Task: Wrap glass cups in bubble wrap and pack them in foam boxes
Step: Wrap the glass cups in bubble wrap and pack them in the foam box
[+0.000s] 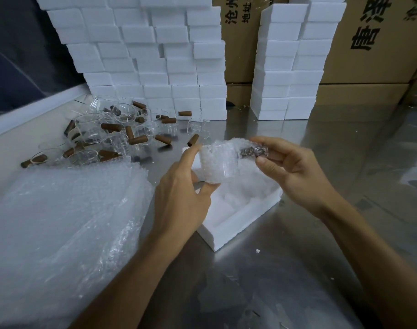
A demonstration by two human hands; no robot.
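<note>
Clear glass cup w/ brown wooden handle, wrapped in bubble wrap (220, 162), held in air just above open white foam box (228, 230) on steel table (285, 269). Left hand (182, 193): thumb + index curled round cup body. Right hand (291, 170): fingertips pinch wrapped handle end. Bubble-wrap sheet stack (60, 222) to left.

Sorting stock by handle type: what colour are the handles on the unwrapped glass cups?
Brown, wood-like handles on clear glass cups; head view shows them.
</note>
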